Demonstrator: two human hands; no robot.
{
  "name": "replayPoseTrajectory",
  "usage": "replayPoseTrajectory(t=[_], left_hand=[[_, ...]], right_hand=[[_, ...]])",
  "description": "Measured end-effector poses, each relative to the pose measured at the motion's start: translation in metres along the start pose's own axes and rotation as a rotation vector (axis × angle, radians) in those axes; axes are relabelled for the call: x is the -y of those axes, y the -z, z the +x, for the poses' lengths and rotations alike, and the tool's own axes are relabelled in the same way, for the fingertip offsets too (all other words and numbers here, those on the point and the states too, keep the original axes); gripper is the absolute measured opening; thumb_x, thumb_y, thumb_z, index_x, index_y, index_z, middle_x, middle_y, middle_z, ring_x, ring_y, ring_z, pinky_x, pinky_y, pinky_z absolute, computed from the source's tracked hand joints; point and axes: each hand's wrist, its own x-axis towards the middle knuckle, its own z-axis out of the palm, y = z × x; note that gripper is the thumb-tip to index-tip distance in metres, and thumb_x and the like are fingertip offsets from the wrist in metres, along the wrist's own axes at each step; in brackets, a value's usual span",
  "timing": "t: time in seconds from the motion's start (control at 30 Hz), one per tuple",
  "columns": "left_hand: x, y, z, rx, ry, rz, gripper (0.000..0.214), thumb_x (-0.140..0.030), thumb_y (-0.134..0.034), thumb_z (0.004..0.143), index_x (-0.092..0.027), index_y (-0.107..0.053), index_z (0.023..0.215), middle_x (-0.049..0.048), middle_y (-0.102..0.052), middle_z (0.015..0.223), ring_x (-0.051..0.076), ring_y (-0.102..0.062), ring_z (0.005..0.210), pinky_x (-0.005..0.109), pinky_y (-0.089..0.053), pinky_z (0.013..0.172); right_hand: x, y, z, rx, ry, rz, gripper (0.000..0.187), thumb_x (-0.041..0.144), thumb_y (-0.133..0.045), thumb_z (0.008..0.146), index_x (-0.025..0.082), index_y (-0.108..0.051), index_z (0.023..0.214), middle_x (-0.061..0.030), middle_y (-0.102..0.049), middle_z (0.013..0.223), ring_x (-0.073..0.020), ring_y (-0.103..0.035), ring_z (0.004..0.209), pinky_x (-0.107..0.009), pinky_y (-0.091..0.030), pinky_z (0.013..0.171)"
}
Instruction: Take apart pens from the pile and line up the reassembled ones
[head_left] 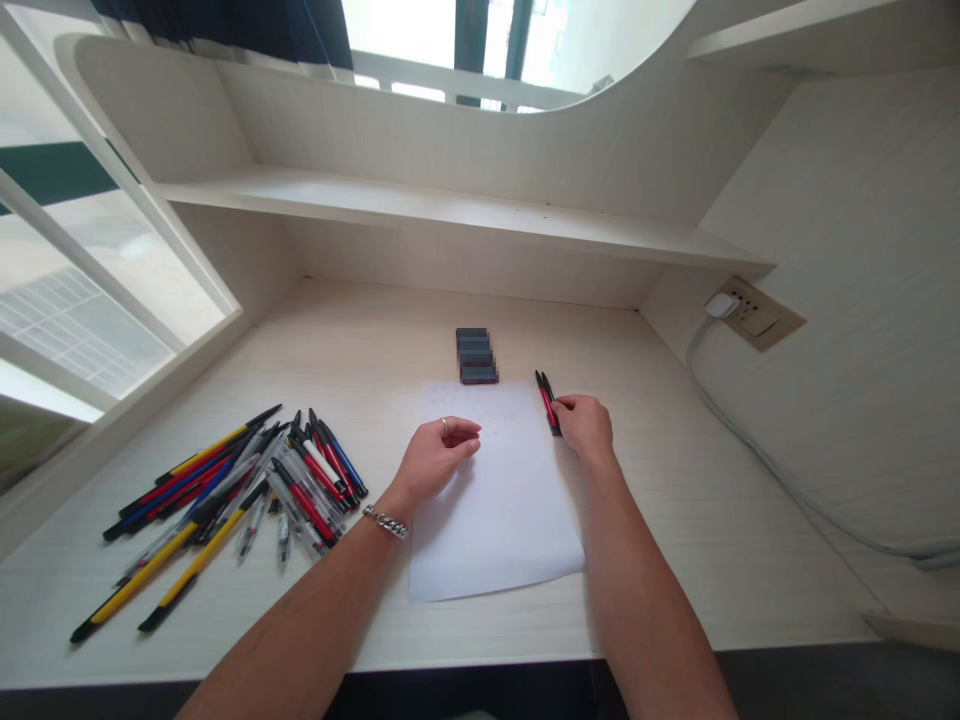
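Observation:
A white sheet of paper (495,500) lies on the desk in front of me. My left hand (435,455) rests on the sheet's left side with its fingers curled in and nothing visible in them; it wears a ring and a chain bracelet. My right hand (586,425) sits at the sheet's upper right edge, fingers closed on a red and black pen (547,397) that lies on the desk beside a second dark pen. A pile of several pens (232,490), in red, blue, yellow and black, lies spread out to the left.
A small dark blurred object (476,356) sits just beyond the paper. A wall socket (754,312) with a white plug and a grey cable (787,480) is on the right wall. A shelf (450,205) runs above the desk; a window is at left.

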Motion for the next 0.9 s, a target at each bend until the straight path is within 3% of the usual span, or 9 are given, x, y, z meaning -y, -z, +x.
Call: replayPoseTrajectory(t=[0.17,0.27,0.37,0.43,0.53,0.67,0.9], left_hand=[[0.002,0.001,0.001,0.011,-0.007,0.047,0.022,-0.026,-0.072,0.070,-0.016,-0.072,0.090,0.0121,-0.072,0.091,0.021,-0.067,0.082,0.035,-0.051,0.077],[0.004,0.001,0.001,0.014,-0.013,0.091,0.023,-0.027,-0.070,0.072,-0.016,-0.071,0.091,0.0116,-0.072,0.090,0.021,-0.067,0.082,0.034,-0.051,0.075],[0.006,0.003,0.001,0.000,-0.047,0.171,0.022,-0.029,-0.068,0.073,-0.017,-0.071,0.092,0.0100,-0.072,0.087,0.021,-0.067,0.079,0.034,-0.051,0.072],[0.007,0.004,0.000,-0.018,-0.085,0.243,0.021,-0.030,-0.067,0.074,-0.019,-0.072,0.091,0.0080,-0.073,0.085,0.021,-0.067,0.077,0.034,-0.050,0.071],[0.003,0.008,-0.003,-0.046,-0.148,0.376,0.018,-0.030,-0.065,0.076,-0.023,-0.074,0.089,0.0052,-0.073,0.081,0.021,-0.066,0.075,0.033,-0.049,0.072],[-0.006,0.014,-0.004,-0.076,-0.183,0.538,0.015,-0.029,-0.064,0.076,-0.024,-0.075,0.085,0.0052,-0.073,0.079,0.023,-0.065,0.074,0.033,-0.046,0.071],[-0.026,0.047,-0.009,-0.164,-0.160,0.718,0.009,-0.026,-0.065,0.072,-0.023,-0.074,0.069,0.0061,-0.071,0.071,0.022,-0.062,0.068,0.032,-0.042,0.069]], right_hand=[[0.001,0.001,0.000,0.031,-0.008,0.004,0.028,0.035,-0.053,0.081,0.023,-0.076,0.090,-0.0099,-0.072,0.085,-0.0237,-0.064,0.082,-0.032,-0.042,0.070],[0.005,0.004,-0.002,-0.015,-0.008,0.004,0.030,0.038,-0.053,0.083,0.023,-0.075,0.095,-0.0107,-0.072,0.092,-0.0252,-0.064,0.086,-0.034,-0.043,0.072],[0.017,0.004,-0.011,-0.059,0.105,0.040,0.032,0.038,-0.052,0.085,0.022,-0.072,0.103,-0.0099,-0.072,0.099,-0.0234,-0.063,0.089,-0.033,-0.044,0.077],[0.030,0.001,-0.023,0.025,0.260,0.092,0.029,0.035,-0.053,0.086,0.021,-0.072,0.102,-0.0078,-0.072,0.099,-0.0198,-0.063,0.087,-0.030,-0.044,0.080],[0.050,-0.011,-0.045,0.254,0.462,0.078,0.023,0.031,-0.057,0.084,0.022,-0.072,0.098,-0.0055,-0.071,0.097,-0.0175,-0.062,0.087,-0.027,-0.043,0.080],[0.064,-0.027,-0.064,0.370,0.542,-0.004,0.015,0.029,-0.061,0.081,0.023,-0.073,0.090,-0.0052,-0.069,0.092,-0.0179,-0.060,0.084,-0.027,-0.040,0.074],[0.064,-0.034,-0.065,0.392,0.550,-0.041,0.012,0.028,-0.061,0.081,0.023,-0.072,0.083,-0.0046,-0.068,0.090,-0.0175,-0.059,0.081,-0.027,-0.037,0.070]])
